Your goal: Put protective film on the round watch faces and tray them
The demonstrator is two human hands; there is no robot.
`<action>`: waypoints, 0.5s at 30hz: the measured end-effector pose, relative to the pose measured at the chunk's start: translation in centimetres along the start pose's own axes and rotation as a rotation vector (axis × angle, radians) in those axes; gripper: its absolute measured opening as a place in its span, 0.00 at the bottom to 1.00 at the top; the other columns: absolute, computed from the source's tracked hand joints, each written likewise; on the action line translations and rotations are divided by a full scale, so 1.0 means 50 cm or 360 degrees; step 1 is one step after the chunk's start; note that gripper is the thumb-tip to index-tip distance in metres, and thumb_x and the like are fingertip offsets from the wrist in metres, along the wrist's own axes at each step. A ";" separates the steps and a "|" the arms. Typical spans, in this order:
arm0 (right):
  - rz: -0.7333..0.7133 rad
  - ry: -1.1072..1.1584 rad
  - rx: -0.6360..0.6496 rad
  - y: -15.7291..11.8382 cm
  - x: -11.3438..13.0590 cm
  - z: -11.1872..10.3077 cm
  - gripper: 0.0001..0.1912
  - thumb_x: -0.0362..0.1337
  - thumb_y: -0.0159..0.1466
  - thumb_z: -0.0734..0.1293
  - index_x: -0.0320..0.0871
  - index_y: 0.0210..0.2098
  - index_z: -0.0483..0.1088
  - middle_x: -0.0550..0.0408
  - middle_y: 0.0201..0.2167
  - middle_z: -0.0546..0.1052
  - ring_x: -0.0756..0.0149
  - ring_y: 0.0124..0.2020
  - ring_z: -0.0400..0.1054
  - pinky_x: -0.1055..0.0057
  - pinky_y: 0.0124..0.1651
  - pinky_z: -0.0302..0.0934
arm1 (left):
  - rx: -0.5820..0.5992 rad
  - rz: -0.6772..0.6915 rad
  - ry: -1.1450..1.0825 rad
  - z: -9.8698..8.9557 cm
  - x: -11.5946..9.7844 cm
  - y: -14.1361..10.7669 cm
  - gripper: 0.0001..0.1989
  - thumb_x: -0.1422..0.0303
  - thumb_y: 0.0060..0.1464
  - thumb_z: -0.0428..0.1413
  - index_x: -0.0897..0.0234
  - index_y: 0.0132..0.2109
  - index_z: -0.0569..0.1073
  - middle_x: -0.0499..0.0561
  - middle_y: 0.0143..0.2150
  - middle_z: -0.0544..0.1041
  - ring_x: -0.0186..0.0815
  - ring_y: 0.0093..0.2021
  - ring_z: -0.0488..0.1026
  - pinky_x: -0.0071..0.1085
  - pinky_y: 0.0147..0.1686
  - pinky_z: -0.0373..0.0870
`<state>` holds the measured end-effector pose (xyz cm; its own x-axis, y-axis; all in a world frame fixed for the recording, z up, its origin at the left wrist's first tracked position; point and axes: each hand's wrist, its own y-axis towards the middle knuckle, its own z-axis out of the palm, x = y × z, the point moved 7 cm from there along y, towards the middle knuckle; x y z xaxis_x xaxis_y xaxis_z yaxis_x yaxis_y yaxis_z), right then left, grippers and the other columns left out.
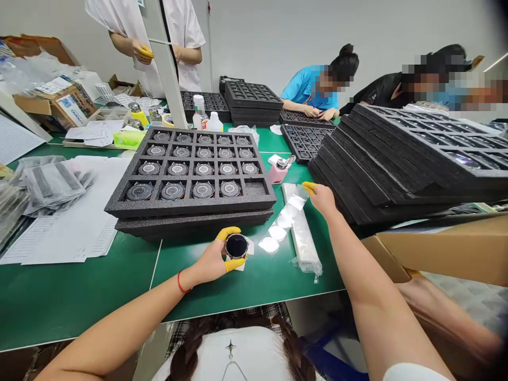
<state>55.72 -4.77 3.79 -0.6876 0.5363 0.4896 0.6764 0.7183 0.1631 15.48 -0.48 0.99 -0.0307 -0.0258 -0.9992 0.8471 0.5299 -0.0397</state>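
Note:
My left hand (pixel 212 258), with yellow finger cots, is closed around the rim of a round watch case (pixel 237 246). The watch has a dark face turned up and no strap. Under it, small white pieces (pixel 241 266) show on the green table. My right hand (pixel 322 198) pinches the far end of a strip of round clear stickers (pixel 278 232), also with yellow cots on its fingertips. Part of that strip lies over a long white pack in plastic wrap (pixel 305 241). Beyond the left hand, a black foam tray (pixel 190 206) holds rows of watch cases; its near right pocket is bare.
A pink pump bottle (pixel 278 172) stands right of the tray. Stacked foam trays (pixel 357 174) rise at the right above a cardboard box (pixel 444 246). Papers (pixel 67 233) and plastic bags (pixel 55 182) lie left. Co-workers (pixel 317 87) sit across; another person (pixel 178 47) stands behind a post.

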 end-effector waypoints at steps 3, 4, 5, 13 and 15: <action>-0.0016 0.0115 -0.0035 -0.004 -0.007 0.011 0.15 0.36 0.64 0.64 0.39 0.48 0.72 0.46 0.45 0.77 0.58 0.47 0.71 0.59 0.53 0.63 | 0.0017 -0.0018 -0.0064 -0.005 0.000 0.002 0.29 0.70 0.50 0.63 0.58 0.55 0.58 0.51 0.43 0.75 0.39 0.40 0.78 0.41 0.46 0.74; -0.0016 0.0156 -0.0036 -0.005 -0.009 0.016 0.18 0.36 0.62 0.65 0.38 0.50 0.70 0.45 0.45 0.77 0.58 0.46 0.72 0.60 0.51 0.64 | 0.0018 -0.0040 -0.0099 -0.006 0.002 0.001 0.29 0.69 0.50 0.63 0.58 0.55 0.58 0.51 0.44 0.75 0.39 0.41 0.78 0.41 0.46 0.73; -0.0010 0.0195 -0.0033 -0.006 -0.010 0.023 0.20 0.36 0.60 0.67 0.38 0.51 0.69 0.45 0.45 0.77 0.58 0.44 0.72 0.61 0.49 0.65 | 0.0014 -0.0066 -0.0130 -0.008 0.003 0.000 0.30 0.69 0.50 0.63 0.58 0.55 0.58 0.52 0.45 0.74 0.39 0.41 0.78 0.41 0.47 0.73; 0.0070 0.0455 -0.0082 0.001 -0.012 0.036 0.13 0.42 0.63 0.68 0.37 0.41 0.70 0.54 0.33 0.77 0.67 0.33 0.73 0.64 0.40 0.68 | -0.0099 -0.0070 -0.0024 -0.036 -0.002 -0.006 0.30 0.66 0.47 0.65 0.59 0.54 0.59 0.53 0.50 0.71 0.38 0.44 0.76 0.40 0.50 0.71; 0.0075 0.0501 -0.0089 0.004 -0.005 0.029 0.14 0.44 0.64 0.67 0.37 0.39 0.71 0.55 0.31 0.76 0.68 0.31 0.72 0.65 0.39 0.69 | -0.0107 -0.0048 -0.0004 -0.040 -0.008 -0.007 0.30 0.67 0.47 0.65 0.59 0.54 0.59 0.53 0.50 0.71 0.38 0.44 0.76 0.39 0.50 0.70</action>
<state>55.67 -4.12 2.45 -0.5455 0.3989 0.7371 0.7251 0.6657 0.1764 14.12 1.03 1.40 -0.0542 -0.0443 -0.9975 0.8084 0.5845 -0.0699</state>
